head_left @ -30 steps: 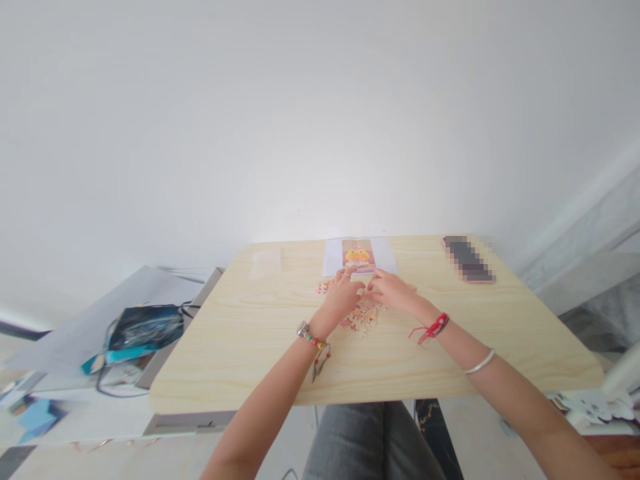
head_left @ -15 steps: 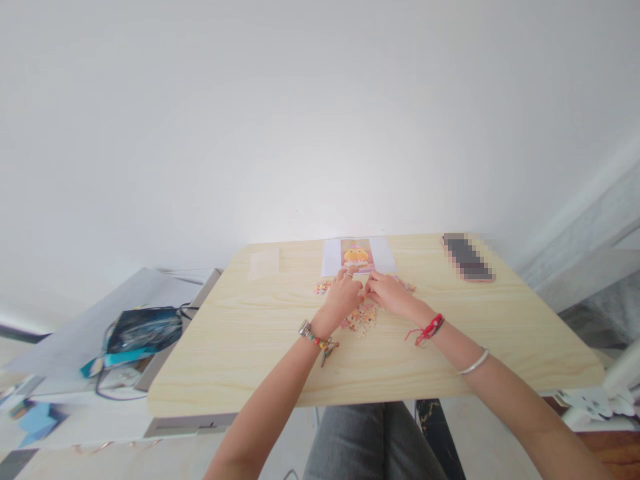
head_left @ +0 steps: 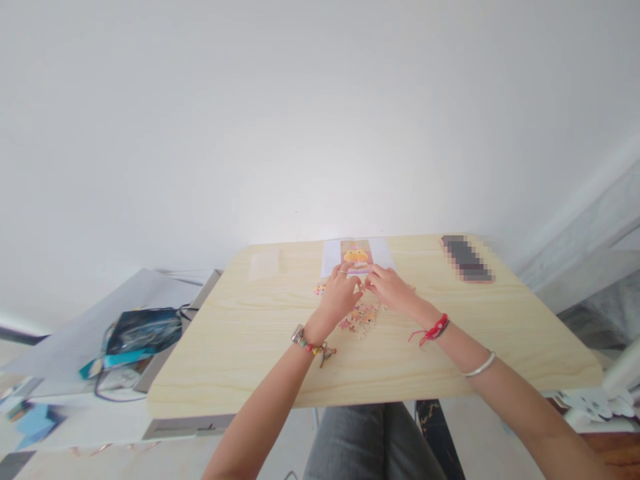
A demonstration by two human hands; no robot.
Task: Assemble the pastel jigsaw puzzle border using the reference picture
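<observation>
My left hand (head_left: 339, 296) is bent over the table with thumb and forefinger curled towards the right hand; what lies in its fingers is hidden. Fingertips pinched, my right hand (head_left: 391, 289) meets it closely, and a tiny pinkish puzzle piece shows at its tips. Below both hands spreads a loose pile of small jigsaw puzzle pieces (head_left: 361, 319). More puzzle pieces (head_left: 320, 289) lie left of my left hand, and a few peek out beyond the right one. Just behind the fingers, a white sheet (head_left: 331, 256) carries a printed picture (head_left: 356, 255) of a yellow cartoon figure.
A pale, flat translucent packet (head_left: 265, 264) lies at the table's back left. The phone (head_left: 467, 259) rests at the back right. The wooden table (head_left: 225, 360) meets the wall behind. Left of it, a lower surface holds a dark bag (head_left: 145, 330) with a cable.
Both hands stay close together over the pieces. My left hand has shifted slightly left, and my right fingers have moved a little up; more of the pile shows between them.
</observation>
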